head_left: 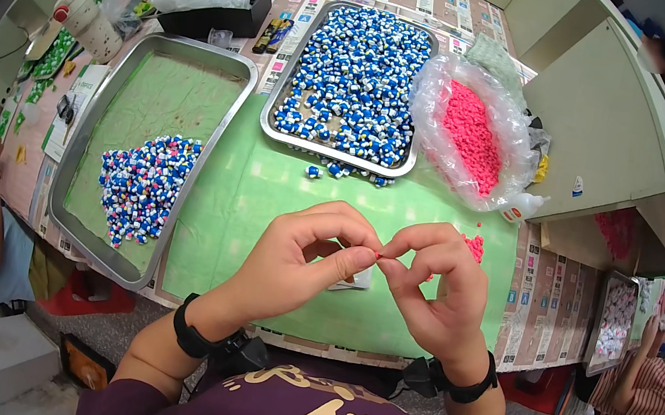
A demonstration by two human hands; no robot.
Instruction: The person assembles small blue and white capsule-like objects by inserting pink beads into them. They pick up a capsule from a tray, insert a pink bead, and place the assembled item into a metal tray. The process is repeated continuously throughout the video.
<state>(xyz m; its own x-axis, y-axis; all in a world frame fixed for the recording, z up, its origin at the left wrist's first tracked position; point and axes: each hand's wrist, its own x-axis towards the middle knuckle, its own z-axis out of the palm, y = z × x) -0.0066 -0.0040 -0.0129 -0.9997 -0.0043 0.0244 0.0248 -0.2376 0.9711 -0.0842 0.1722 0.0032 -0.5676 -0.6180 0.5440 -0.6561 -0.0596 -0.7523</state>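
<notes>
Over the green mat (260, 222), my left hand (294, 254) and my right hand (446, 292) meet with thumbs and forefingers pinched together. A tiny reddish-pink piece (379, 256) shows between the fingertips, at the right hand's pinch. What the left fingers grip is hidden behind its thumb. Below the hands, a small pale flat object (357, 280) lies partly covered. Beside the right hand is a little heap of pink pieces (474, 247). Ahead, a metal tray (341, 154) is full of small blue-and-white pieces (360, 71), with a few loose ones (314, 172) at its near edge.
At left, another metal tray (237, 68) carries a pile of blue-and-white pieces with pink bits (144, 185). A clear plastic bag (435, 93) of pink pieces (473, 130) sits at far right, near a small white bottle (523, 207) and a cabinet (619, 124). Other people work on both sides.
</notes>
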